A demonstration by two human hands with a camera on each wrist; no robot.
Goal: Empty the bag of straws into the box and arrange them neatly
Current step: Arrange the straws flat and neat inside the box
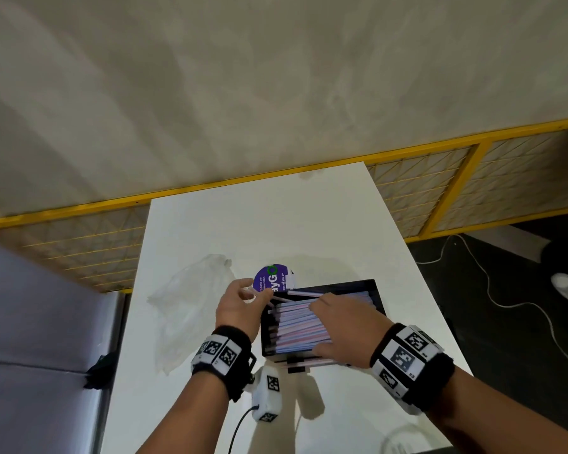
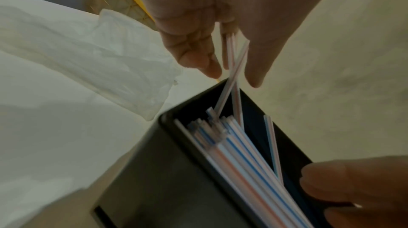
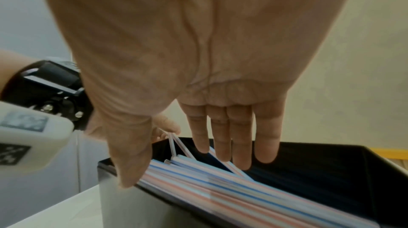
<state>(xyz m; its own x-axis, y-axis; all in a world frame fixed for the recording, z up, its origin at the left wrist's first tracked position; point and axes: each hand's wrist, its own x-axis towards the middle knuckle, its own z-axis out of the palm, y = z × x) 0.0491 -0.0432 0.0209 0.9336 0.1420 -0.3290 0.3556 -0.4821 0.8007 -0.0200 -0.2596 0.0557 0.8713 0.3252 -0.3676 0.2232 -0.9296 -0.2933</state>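
Currently in the arranging step: the clear plastic bag (image 1: 191, 309) lies flat and apparently emptied on the tabletop (image 1: 243, 224), left of the black box (image 1: 373, 288), which holds the striped straws (image 1: 295, 332). Left hand (image 1: 240, 306) pinches two stray straws (image 2: 232, 67) above the box's far-left corner. Right hand (image 1: 345, 326) lies flat, fingers straight, pressing the stack. Judged next: lower the strays parallel to the others, ends aligned; a few straws overhang the near wall. Purple round label (image 1: 273, 278) behind the box reads partly "ayG"; rest illegible.
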